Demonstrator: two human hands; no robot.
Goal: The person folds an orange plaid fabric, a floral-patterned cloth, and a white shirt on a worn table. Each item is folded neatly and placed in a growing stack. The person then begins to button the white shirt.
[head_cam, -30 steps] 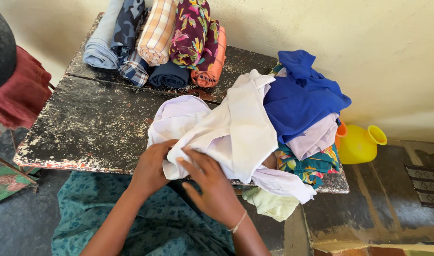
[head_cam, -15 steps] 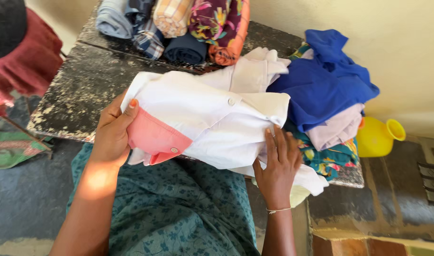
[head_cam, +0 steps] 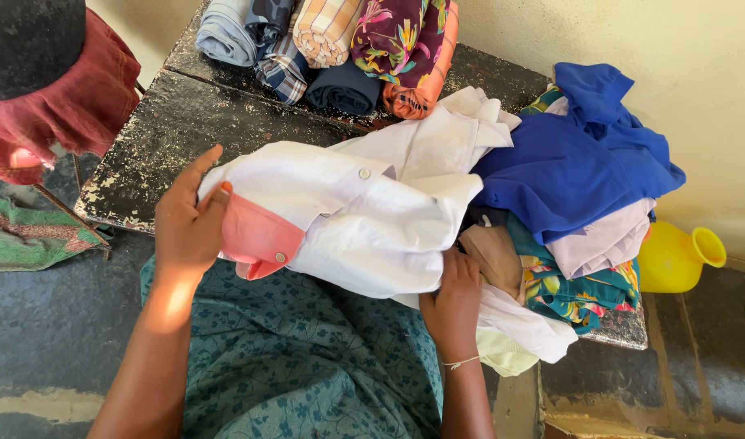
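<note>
Head view: white shirt [head_cam: 364,219] lies lengthwise along the dark speckled bench's [head_cam: 169,138] near edge, pink cuff leftward in the left hand's [head_cam: 189,223] closed grip; right hand [head_cam: 454,305] clutches its other end, by a yellowish wall [head_cam: 633,41].

Shirt [head_cam: 364,219]: white, coral-pink cuff [head_cam: 257,237]. Polo shirt [head_cam: 576,162]: royal blue. Jug [head_cam: 677,256]: yellow. Rolled cloth [head_cam: 393,36]: maroon floral print. Surface [head_cam: 177,130]: black, speckled white.
</note>
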